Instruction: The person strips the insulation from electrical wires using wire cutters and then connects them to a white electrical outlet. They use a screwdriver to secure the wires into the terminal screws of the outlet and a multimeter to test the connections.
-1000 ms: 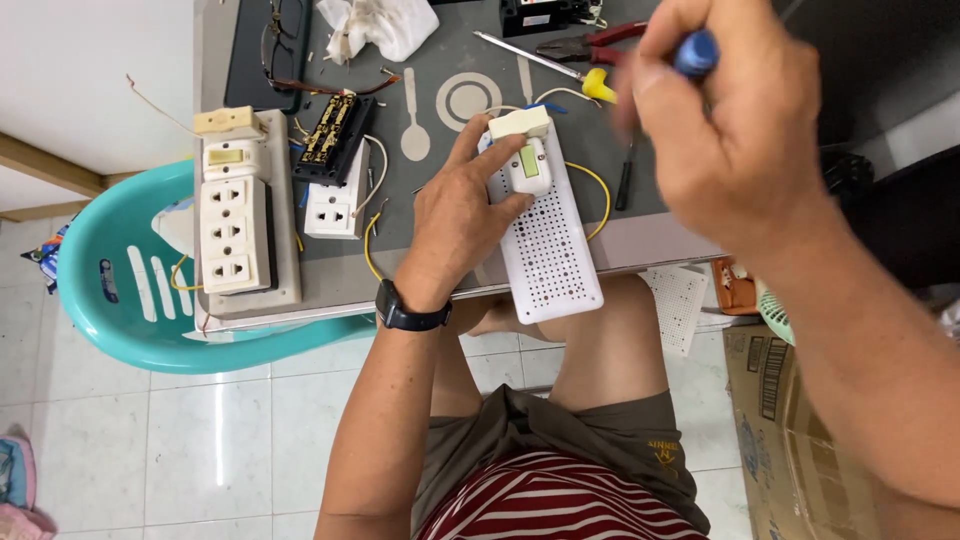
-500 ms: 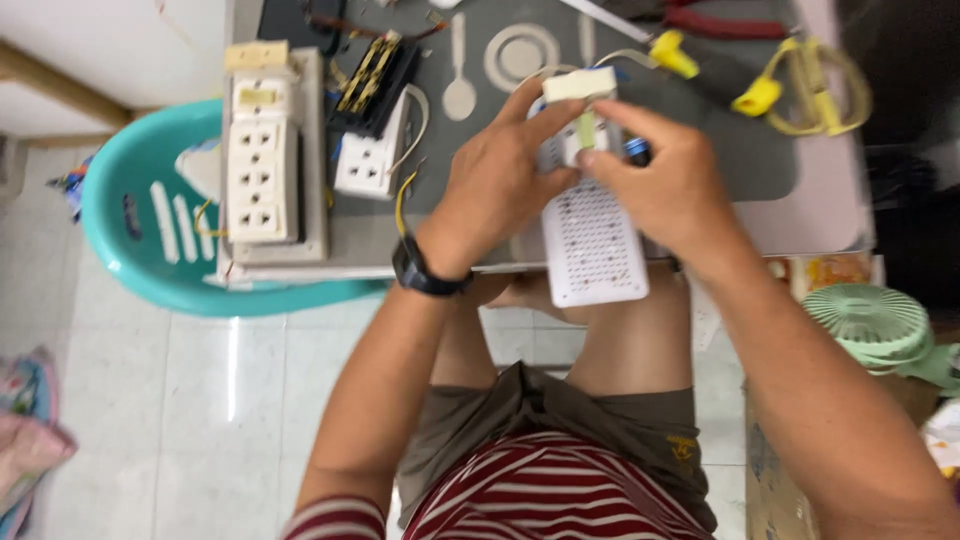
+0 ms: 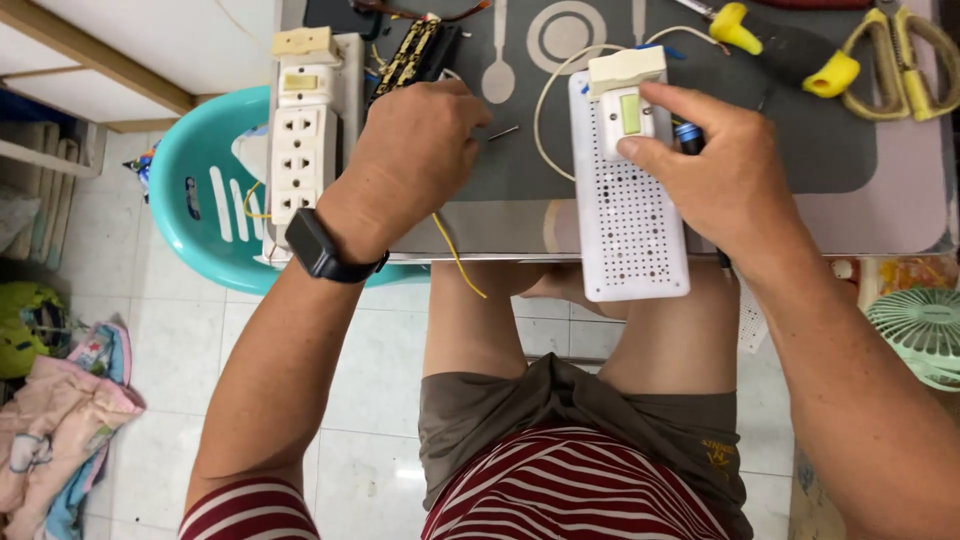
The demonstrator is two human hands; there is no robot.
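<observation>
A white perforated panel [image 3: 632, 225] lies over the table's front edge, with a white switch block [image 3: 628, 105] at its far end. My right hand [image 3: 725, 180] pinches that switch block between thumb and forefinger, and a blue-handled screwdriver [image 3: 686, 134] is tucked in the palm. My left hand [image 3: 420, 150], with a black watch [image 3: 318, 245] on the wrist, rests knuckles-up on the dark mat [image 3: 800, 150] left of the panel. Its fingertips are near a small screw [image 3: 505, 131]; what lies under the fingers is hidden. A yellow wire [image 3: 455, 255] trails from under that hand.
A cream power strip [image 3: 300, 160] with sockets lies at the table's left edge, above a teal plastic chair [image 3: 195, 200]. Yellow-handled tools [image 3: 738, 27] and scissors [image 3: 915, 60] sit at the far right. A green fan [image 3: 925, 335] and clothes [image 3: 60, 410] are on the floor.
My left hand has let go of the panel and moved left onto the mat. My right hand now pinches the switch block. The panel lies farther right in view.
</observation>
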